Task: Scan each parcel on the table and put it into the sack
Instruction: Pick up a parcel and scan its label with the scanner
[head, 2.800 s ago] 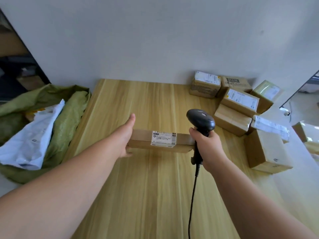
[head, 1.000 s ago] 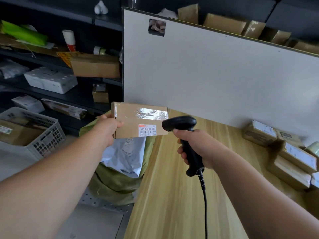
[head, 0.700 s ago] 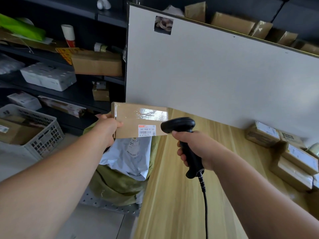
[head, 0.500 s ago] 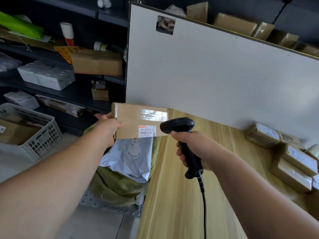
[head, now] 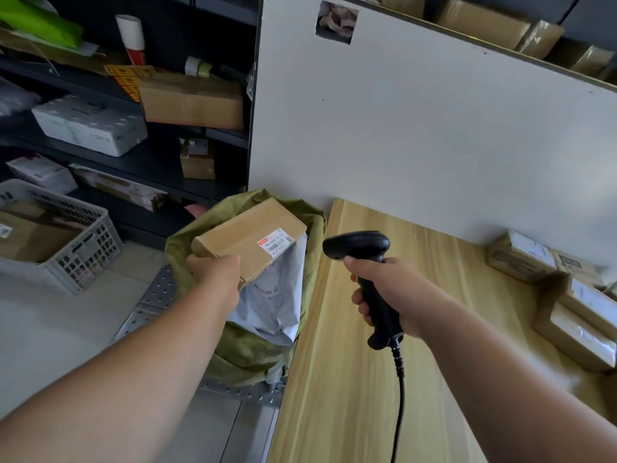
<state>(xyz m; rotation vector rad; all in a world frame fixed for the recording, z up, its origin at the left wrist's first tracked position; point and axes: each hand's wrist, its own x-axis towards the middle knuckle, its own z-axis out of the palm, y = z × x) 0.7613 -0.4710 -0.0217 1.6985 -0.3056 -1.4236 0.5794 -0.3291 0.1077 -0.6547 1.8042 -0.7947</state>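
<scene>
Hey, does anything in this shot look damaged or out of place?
One oddity: the white board behind the table has a squarish hole near its top left corner, with crumpled material showing through. Otherwise, the box gripped by the left hand just hangs tilted over the sack.

One held parcel point(head: 245, 240), one scanner point(head: 362, 243), one sack point(head: 250, 357), two hands point(head: 215, 272) point(head: 395, 292)

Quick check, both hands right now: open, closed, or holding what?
Left hand: grips the cardboard parcel over the green sack.
Right hand: grips the barcode scanner by its handle.
</scene>
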